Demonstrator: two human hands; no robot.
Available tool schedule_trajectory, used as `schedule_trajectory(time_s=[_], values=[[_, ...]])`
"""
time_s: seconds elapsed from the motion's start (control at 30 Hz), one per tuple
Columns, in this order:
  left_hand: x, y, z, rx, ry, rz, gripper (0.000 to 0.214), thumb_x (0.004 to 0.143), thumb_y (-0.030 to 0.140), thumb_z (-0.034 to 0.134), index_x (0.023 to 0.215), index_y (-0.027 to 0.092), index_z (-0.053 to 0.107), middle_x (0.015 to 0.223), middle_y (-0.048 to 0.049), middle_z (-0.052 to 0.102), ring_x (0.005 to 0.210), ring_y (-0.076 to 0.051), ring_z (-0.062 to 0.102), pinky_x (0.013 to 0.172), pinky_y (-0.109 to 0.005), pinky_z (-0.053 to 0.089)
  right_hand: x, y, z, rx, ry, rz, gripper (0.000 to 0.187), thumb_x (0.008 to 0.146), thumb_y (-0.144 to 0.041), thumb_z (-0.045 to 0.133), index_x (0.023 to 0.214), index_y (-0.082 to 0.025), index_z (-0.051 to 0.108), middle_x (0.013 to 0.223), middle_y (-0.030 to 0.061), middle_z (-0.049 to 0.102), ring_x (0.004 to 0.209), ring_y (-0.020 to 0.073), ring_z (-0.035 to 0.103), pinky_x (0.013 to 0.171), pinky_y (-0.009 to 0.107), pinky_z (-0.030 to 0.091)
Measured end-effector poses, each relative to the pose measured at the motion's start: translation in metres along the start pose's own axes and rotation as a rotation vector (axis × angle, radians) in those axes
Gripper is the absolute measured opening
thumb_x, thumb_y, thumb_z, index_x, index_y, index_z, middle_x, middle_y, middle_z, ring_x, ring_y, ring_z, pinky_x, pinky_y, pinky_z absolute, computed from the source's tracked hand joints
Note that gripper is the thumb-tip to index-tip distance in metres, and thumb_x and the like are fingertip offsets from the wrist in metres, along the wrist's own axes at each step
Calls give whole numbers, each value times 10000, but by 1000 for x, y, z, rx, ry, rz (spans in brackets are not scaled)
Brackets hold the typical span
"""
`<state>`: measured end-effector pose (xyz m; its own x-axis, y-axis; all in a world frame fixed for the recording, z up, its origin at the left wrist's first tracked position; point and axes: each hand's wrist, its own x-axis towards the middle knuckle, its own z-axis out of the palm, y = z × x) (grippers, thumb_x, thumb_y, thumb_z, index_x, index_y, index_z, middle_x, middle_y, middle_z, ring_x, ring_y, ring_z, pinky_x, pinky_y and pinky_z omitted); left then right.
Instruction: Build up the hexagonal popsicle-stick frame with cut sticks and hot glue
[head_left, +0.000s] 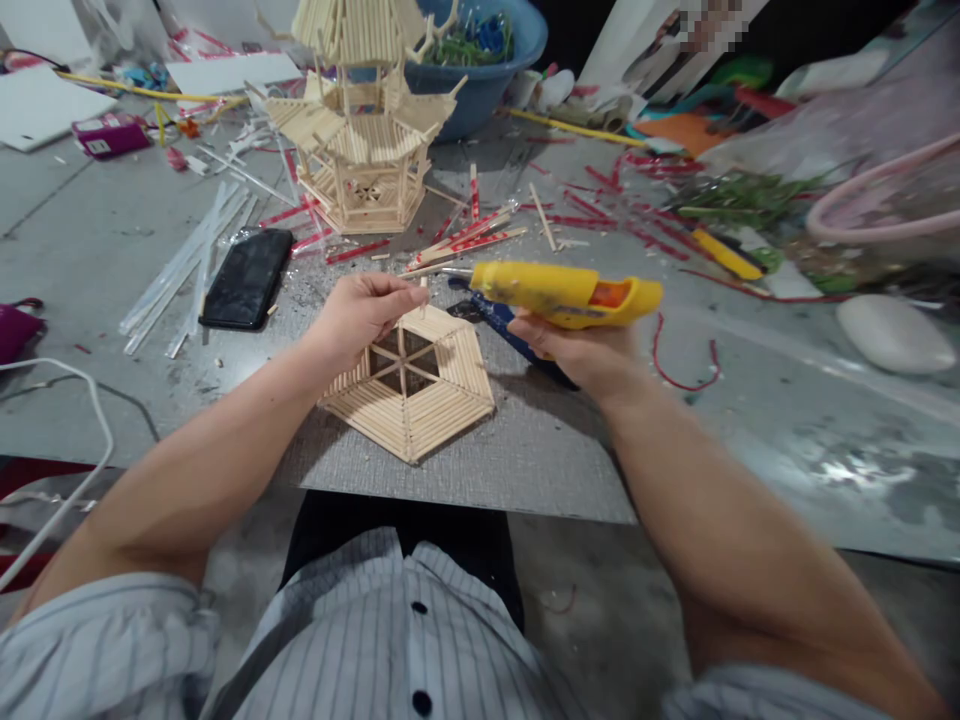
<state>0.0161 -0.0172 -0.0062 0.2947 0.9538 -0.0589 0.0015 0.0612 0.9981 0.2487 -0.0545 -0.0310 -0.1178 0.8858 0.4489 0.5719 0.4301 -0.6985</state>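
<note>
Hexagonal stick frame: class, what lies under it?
The hexagonal stick frame rests on a grey textured mat, visible through its open centre. Anything beneath its stick panels is covered.

Grey floor (90, 250) bears a mat (525, 460), phone (247, 278), scattered sticks (465, 235)

Looks like a hobby craft workspace set up on a floor. Marked by a half-built stick pagoda (358, 130), a hexagonal stick frame (411, 385) on a grey mat (517, 455), a yellow glue gun (562, 292), strewn glue sticks (191, 265), red-wrapped chopsticks (465, 238) and a blue basin (487, 50) of scraps.
</note>
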Motion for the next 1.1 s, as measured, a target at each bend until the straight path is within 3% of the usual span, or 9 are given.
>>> schedule_trajectory(time_s=[0.1, 0.2, 0.43, 1.1], values=[[-2, 0, 1, 88, 0, 30, 118, 720, 210, 701, 636, 140, 656, 466, 67, 462, 405, -17, 340, 424, -180, 258, 3, 3, -2, 281, -66, 218, 498, 631, -710, 671, 647, -251, 479, 491, -41, 447, 363, 102, 371, 332, 276, 300], [-4, 1, 1, 156, 0, 39, 94, 709, 217, 699, 664, 139, 675, 497, 54, 512, 441, -33, 407, 456, -181, 314, 4, 5, -4, 382, -125, 315, 512, 585, -719, 696, 667, -247, 514, 543, -15, 520, 360, 92, 361, 318, 272, 267], [-6, 4, 3, 339, 12, 94, 108, 713, 230, 683, 660, 137, 683, 538, 37, 559, 497, -51, 457, 491, -185, 345, 4, 8, -4, 399, -165, 289, 497, 618, -722, 671, 618, -249, 520, 522, -18, 520, 350, 95, 373, 309, 271, 271], [-7, 4, 3, 378, 12, 162, 119, 727, 234, 677, 670, 132, 700, 553, 27, 571, 516, -57, 468, 499, -190, 359, 5, -2, -2, 441, -124, 323, 551, 518, -752, 716, 618, -259, 489, 478, -39, 458, 342, 84, 308, 306, 265, 215]])
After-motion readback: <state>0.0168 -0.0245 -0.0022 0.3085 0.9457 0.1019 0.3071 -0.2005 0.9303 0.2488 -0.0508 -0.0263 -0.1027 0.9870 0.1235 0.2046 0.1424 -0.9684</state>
